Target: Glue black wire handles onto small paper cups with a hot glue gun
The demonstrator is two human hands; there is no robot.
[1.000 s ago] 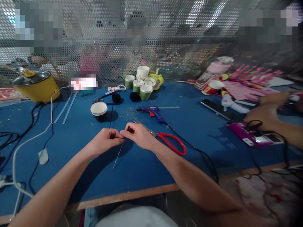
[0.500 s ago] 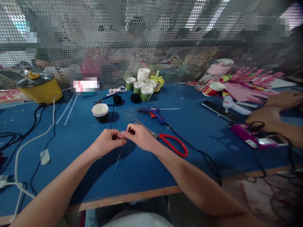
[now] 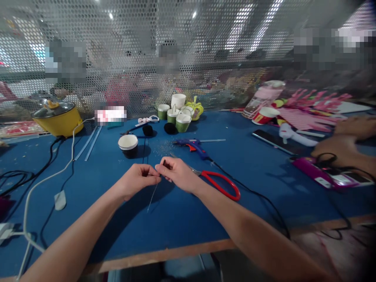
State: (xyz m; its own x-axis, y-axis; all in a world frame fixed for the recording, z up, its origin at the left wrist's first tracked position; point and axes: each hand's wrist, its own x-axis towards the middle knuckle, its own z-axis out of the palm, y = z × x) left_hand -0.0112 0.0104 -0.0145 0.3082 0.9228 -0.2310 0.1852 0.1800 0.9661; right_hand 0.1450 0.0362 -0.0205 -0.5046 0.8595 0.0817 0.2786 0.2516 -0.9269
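In the head view, a thin, silvery, thread-like strand (image 3: 152,197) hangs below the meeting fingertips of both hands, over the blue tabletop (image 3: 182,223). Its upper end disappears at the fingers, and its free end slants down and to the left, on the near side of the knuckles.

The left hand (image 3: 141,179) is narrowed to a pinch, thumb against forefinger, gripping the strand near its top. The right hand (image 3: 178,174) is likewise closed, its fingertips touching or nearly touching the left's; a small dark bit (image 3: 164,162) shows between its thumb and forefinger, too hidden to identify.

Beyond the left hand stands a round black paper cup with a white rim (image 3: 128,147), upright and well apart from the strand. Between it and the fingers, two thin dark lines (image 3: 145,150) lie on the tabletop. A pair of scissors with red loop handles (image 3: 225,186) lies just beside the right hand, its blades partly covered by that hand. Farther back rest a blue glue gun with a red trigger (image 3: 194,147) and two fuzzy black balls (image 3: 170,128), near small green cups with white rims (image 3: 183,123).
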